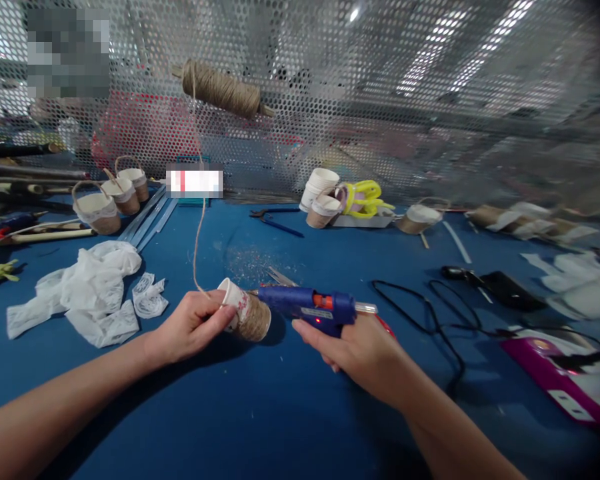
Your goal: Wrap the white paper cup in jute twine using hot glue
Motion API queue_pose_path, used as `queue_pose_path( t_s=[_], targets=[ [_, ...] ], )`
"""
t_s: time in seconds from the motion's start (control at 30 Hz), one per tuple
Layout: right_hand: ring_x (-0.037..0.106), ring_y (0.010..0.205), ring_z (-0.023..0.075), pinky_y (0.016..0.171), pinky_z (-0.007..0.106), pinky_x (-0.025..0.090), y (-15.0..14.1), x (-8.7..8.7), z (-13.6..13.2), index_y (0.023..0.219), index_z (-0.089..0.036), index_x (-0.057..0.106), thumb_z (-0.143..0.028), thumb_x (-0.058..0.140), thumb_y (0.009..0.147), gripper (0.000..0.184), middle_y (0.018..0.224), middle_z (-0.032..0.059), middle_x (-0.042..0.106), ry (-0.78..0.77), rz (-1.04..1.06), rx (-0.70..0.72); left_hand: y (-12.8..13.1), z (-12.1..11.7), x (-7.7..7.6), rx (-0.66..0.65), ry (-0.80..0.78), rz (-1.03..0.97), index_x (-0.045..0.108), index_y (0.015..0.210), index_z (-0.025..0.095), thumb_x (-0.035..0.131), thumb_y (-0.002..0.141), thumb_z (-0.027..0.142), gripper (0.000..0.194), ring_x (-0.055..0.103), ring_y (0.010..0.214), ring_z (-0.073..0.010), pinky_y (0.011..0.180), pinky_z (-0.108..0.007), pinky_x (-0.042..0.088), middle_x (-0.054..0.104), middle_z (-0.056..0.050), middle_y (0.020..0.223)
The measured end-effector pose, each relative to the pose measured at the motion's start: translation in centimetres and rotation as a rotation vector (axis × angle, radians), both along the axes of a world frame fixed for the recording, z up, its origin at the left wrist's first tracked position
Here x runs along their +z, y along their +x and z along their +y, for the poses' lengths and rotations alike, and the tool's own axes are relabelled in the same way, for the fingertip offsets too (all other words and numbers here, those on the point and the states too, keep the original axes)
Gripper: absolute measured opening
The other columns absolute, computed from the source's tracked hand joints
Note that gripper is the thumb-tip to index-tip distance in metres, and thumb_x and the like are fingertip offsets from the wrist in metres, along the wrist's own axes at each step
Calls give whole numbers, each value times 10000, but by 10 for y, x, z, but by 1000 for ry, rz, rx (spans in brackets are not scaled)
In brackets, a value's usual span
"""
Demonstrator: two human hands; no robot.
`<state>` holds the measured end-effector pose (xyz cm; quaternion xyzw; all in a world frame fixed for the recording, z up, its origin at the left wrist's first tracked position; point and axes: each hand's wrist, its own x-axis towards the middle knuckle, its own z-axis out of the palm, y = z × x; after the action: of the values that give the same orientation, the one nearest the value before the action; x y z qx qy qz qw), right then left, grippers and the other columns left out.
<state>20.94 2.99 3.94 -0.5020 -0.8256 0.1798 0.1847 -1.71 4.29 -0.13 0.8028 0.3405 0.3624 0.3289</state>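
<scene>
My left hand is closed on a paper cup, tilted on its side with its mouth toward the hand. Brown twine wraps the cup's base end, while white paper with a pink pattern shows near the rim. A strand of twine runs from the cup up to a spool of twine. In my right hand is a blue hot glue gun, its nozzle at the cup's side and a small red light lit. A clear glue stick pokes out of its back.
White lace fabric lies at left, below twine-wrapped cups with handles. Scissors and pliers lie beyond my hands. Stacked white cups stand farther back. A black cord and a purple power strip are at right.
</scene>
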Motion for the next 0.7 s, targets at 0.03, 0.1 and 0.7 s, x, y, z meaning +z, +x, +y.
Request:
queue_pose_path(
  t_s=[0.03,0.1,0.7],
  targets=[
    [477,349,114,341,222,394,0,1,1,839,-164,592,-328,455,814,215,418,-31,488,-149,82,-58,0,0,0,-4,-6,-1,472,545,129,329,844,189,337,349,480,-77,448,-192,301,429,8,540],
    [454,342,97,348,211,387,1,3,4,827,-150,546,-379,485,792,239,410,-53,460,-385,240,-137,0,0,-1,-4,-30,-13,463,542,129,334,844,201,336,350,491,-78,463,-194,311,435,5,553],
    [539,925,184,759,393,463,40,-33,111,1118,-165,486,-302,484,840,310,1117,75,515,-380,135,-651,-1,3,-16,121,-240,-109,535,629,106,351,833,338,359,341,530,-90,498,-204,312,424,11,567]
  ],
)
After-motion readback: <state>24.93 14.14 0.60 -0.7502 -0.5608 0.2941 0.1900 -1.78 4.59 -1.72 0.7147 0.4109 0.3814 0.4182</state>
